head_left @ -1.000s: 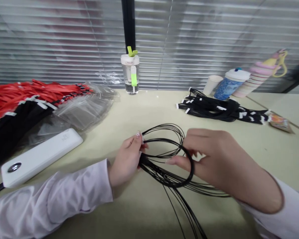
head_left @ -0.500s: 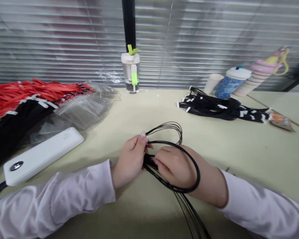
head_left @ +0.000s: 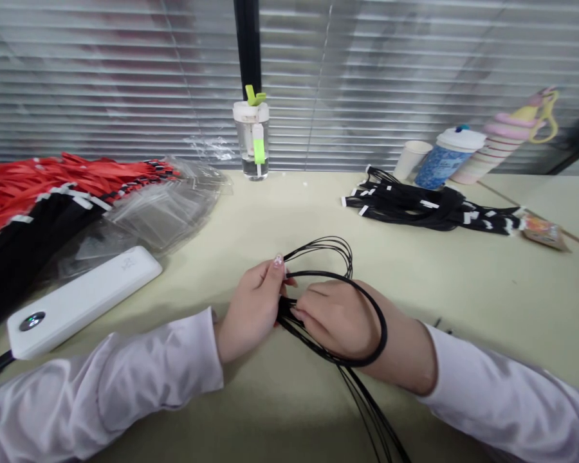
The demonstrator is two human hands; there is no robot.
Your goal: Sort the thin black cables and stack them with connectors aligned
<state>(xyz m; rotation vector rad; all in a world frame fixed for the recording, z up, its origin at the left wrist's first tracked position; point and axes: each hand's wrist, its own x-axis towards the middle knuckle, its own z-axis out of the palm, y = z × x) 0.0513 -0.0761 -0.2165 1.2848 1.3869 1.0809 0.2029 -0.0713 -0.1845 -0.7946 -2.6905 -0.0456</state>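
Observation:
A bundle of thin black cords [head_left: 328, 247] lies looped on the pale table in front of me. My left hand [head_left: 253, 308] pinches the bundle where the loops gather. My right hand [head_left: 340, 315] is passed through one loop, which rings the wrist, and its fingers close on the cords beside the left hand. The loose ends of the cords trail toward the bottom edge [head_left: 371, 418].
A white power bank [head_left: 82, 299] lies at left, beside clear plastic sleeves [head_left: 166, 209] and red and black lanyards [head_left: 38, 193]. A water bottle [head_left: 252, 135] stands at the back. More black lanyards [head_left: 415, 206], cups [head_left: 446, 157] and a snack packet [head_left: 543, 231] sit at right.
My right hand slid through the loop toward my left hand, so the loop now circles its wrist, and its fingers closed on the cords. My left hand held still.

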